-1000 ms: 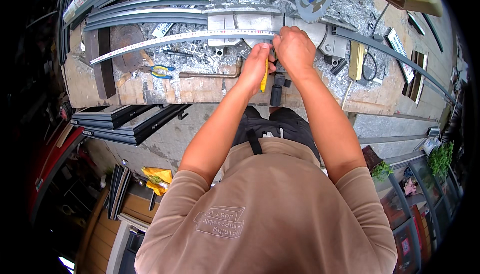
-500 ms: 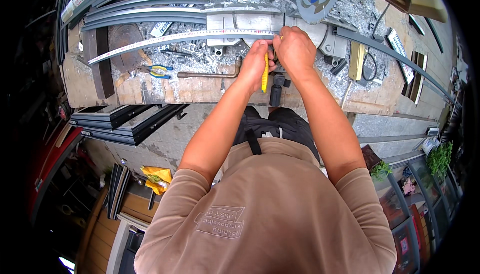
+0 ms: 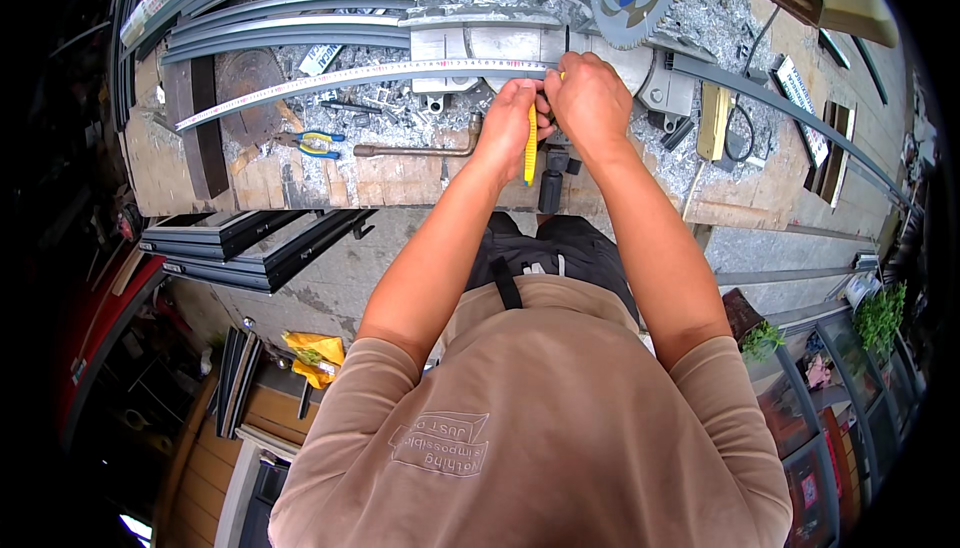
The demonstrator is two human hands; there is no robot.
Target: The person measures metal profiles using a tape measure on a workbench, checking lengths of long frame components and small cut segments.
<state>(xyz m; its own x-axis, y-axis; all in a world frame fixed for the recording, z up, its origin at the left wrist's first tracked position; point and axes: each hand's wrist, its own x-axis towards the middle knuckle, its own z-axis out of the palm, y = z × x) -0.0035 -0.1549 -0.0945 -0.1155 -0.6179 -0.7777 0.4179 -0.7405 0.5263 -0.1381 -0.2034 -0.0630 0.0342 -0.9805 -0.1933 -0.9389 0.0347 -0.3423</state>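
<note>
On the bench (image 3: 390,191), the saw base (image 3: 440,45) sits in the middle, with the saw blade (image 3: 635,8) above its right part. The measuring tape (image 3: 400,69) lies along a profile (image 3: 470,74), which runs left across a bar (image 3: 208,163). At the tape's right end, the left hand (image 3: 510,123) is left of the right hand (image 3: 590,93). Pliers (image 3: 318,145) lie right of the bar, a socket wrench (image 3: 415,151) right of them. Stacked profiles (image 3: 290,33) lie behind the tape; frames (image 3: 225,248) lie below the bench's left front edge.

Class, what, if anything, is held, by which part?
Left hand: slim yellow strip, by its upper part. Right hand: at the right end of the white measuring tape; grip hidden.
</note>
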